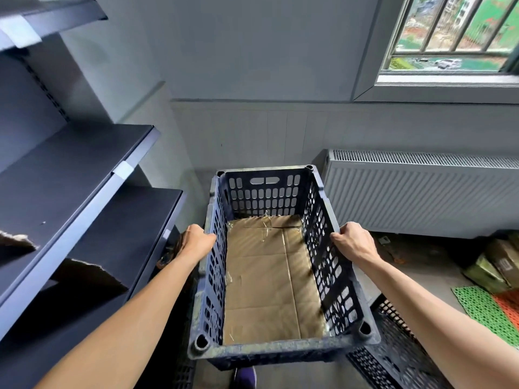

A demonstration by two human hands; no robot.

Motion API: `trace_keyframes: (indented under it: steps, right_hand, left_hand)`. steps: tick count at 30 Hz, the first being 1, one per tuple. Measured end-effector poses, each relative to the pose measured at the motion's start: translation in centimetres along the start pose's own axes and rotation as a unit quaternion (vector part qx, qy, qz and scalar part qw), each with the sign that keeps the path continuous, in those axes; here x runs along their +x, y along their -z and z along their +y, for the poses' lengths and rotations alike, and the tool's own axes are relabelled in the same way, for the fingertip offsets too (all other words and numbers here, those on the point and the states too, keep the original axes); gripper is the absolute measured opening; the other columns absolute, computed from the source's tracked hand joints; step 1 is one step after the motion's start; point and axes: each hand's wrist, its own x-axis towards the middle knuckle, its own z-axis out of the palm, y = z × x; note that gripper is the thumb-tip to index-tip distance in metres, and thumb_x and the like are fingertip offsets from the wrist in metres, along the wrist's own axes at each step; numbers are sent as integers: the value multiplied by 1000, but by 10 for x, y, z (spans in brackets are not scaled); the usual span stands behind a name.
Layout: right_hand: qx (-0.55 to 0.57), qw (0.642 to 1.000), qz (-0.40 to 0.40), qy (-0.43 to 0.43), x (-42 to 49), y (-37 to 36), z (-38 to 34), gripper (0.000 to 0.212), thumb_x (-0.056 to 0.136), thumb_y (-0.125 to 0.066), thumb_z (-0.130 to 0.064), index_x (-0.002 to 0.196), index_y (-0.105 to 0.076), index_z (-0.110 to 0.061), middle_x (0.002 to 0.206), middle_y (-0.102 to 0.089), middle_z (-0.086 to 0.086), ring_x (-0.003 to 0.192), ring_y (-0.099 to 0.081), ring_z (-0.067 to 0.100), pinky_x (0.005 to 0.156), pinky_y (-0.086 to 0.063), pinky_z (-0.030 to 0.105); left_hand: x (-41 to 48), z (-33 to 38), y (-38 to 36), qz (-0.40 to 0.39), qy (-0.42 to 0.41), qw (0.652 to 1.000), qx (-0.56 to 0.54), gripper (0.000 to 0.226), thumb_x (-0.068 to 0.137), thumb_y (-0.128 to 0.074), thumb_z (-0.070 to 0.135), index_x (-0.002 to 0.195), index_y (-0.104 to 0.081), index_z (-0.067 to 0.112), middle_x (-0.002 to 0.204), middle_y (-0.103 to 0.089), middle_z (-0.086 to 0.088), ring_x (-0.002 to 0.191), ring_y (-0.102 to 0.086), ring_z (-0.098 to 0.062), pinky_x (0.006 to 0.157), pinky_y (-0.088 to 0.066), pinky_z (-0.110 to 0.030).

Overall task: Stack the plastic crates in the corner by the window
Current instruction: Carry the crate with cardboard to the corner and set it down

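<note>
Crate (275,350) hangs lifted in front of you, cardboard (269,276) on its floor, aimed at the corner (193,175) between shelves (84,169) and radiator (421,197) under the window (455,32); keep it level, carry it straight in, set it square, and watch the shelf edge on your left. Your left hand (196,240) is curled over the left long rim and your right hand (355,241) over the right one, both gripping tight, nothing else held. Low on your right a second crate (398,349) lies, probably next for the stack.
</note>
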Motion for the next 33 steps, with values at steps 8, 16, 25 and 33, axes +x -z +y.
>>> trace_keyframes:
  steps: [8, 16, 25, 33]
  right_hand:
    - [-13, 999, -21, -23, 83, -18, -27, 21, 66, -61, -26, 73, -64, -7, 69, -69, 5, 67, -66, 26, 58, -51, 30]
    - [-30, 999, -43, -10, 157, -35, -75, 21, 69, -62, -27, 73, -63, -6, 74, -69, 7, 71, -65, 27, 61, -51, 34]
    - [-46, 996, -76, 23, 236, -53, -128, 23, 72, -64, -31, 80, -66, -10, 80, -71, 7, 73, -67, 26, 67, -53, 32]
    - [-71, 990, -104, 66, 313, -53, -161, 24, 77, -67, -27, 88, -64, -6, 83, -68, 8, 74, -65, 28, 64, -51, 32]
  left_hand:
    - [90, 20, -21, -15, 12, 1000, 5, 36, 80, -61, 18, 60, -32, 18, 54, -30, 2, 48, -30, -18, 48, -21, -26]
    - [182, 33, -26, -46, 36, 998, 31, 33, 84, -58, 21, 62, -34, 17, 57, -31, 1, 49, -28, -17, 47, -18, -25]
    - [251, 31, -19, -52, 88, 995, -4, 32, 84, -58, 22, 65, -33, 16, 59, -32, 1, 52, -31, -18, 50, -23, -25]
    - [285, 47, -26, -27, 136, 990, -35, 30, 83, -58, 25, 64, -35, 16, 58, -35, 0, 55, -37, -20, 54, -29, -27]
